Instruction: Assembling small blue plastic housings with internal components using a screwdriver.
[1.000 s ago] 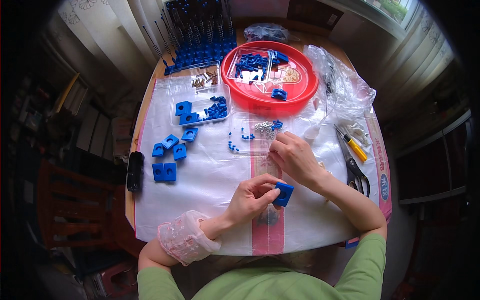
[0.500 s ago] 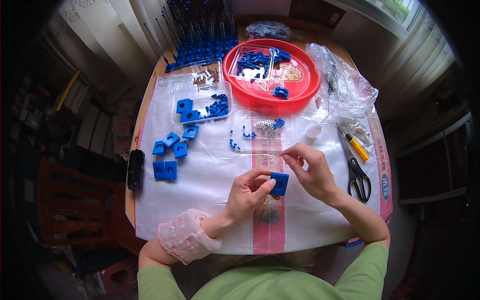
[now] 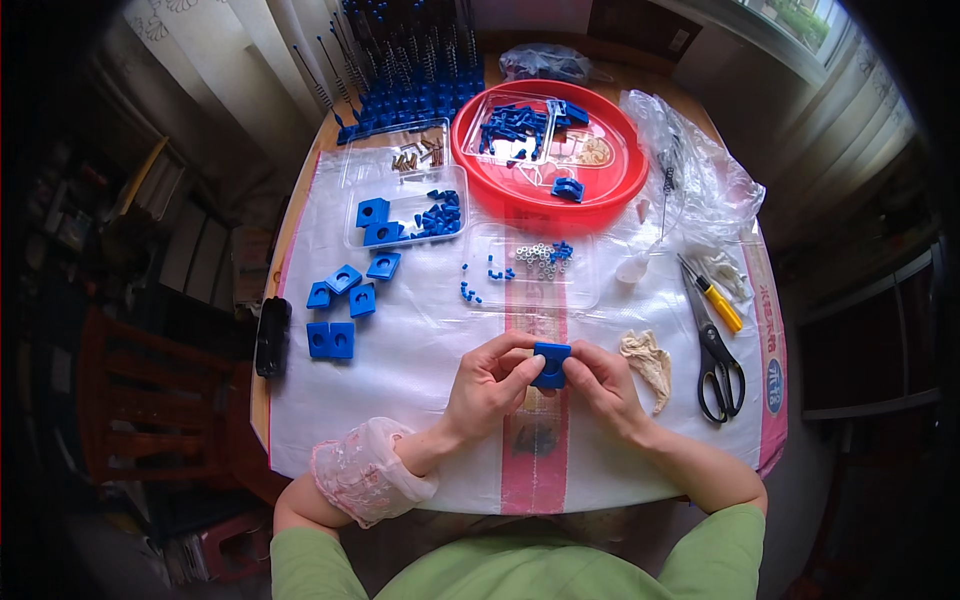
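Note:
A square blue plastic block [image 3: 551, 369] with a round recess is held up between my two hands above the near middle of the table. My left hand [image 3: 492, 383] pinches its left side, thumb lying over the front face. On the block's right edge, the thumb and fingers of my right hand [image 3: 604, 388] are closed; whether a small part sits between them is hidden. Beyond my hands lies a clear shallow tray [image 3: 580, 291] with small white rings [image 3: 541, 262] and little blue pieces [image 3: 470, 292]. Several similar blue blocks [image 3: 343, 279] lie to the left.
Beside my right hand is a crumpled beige cloth [image 3: 648, 366], then black-handled scissors [image 3: 720, 375] and a yellow-handled tool [image 3: 720, 307]. Farther back stand a red round tray [image 3: 632, 185], a clear box [image 3: 352, 235] of blue parts and a plastic bag [image 3: 715, 180]. A black case [image 3: 272, 338] lies at the left edge.
My right hand has come down and left onto the block's right edge, uncovering the beige cloth. My left hand still holds the block, with little movement.

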### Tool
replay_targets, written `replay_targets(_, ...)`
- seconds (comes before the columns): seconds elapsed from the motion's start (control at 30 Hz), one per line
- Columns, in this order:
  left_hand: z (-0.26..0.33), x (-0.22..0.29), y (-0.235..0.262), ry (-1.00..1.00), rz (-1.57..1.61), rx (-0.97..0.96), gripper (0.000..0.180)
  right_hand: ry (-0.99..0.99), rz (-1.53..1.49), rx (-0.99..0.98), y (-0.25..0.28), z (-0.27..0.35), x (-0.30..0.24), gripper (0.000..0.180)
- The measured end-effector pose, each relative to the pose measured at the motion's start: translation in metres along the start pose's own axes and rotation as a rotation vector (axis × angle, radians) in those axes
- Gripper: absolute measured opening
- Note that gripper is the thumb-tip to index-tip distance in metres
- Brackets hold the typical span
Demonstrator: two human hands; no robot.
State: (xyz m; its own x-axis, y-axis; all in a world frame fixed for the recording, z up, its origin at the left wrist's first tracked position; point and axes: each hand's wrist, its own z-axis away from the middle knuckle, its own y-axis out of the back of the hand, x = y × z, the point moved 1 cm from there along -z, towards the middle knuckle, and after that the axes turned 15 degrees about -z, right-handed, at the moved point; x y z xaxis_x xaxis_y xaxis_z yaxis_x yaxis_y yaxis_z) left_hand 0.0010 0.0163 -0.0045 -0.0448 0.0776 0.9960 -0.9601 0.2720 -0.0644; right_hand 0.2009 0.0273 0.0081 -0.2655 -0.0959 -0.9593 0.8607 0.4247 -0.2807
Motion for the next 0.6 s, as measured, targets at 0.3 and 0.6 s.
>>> replay_targets(0.3,-0.001,-0.003,0.004,0.033,0.043,-0.058,0.025,0.053,0.043,-0.056,0.004,0.001,0.006,0.022)
replay_targets(0.6,-0.002,-0.001,0.005,0.050,0.026,-0.071,0.022,0.023,0.030,-0.064,0.007,0.004,0.012,0.023)
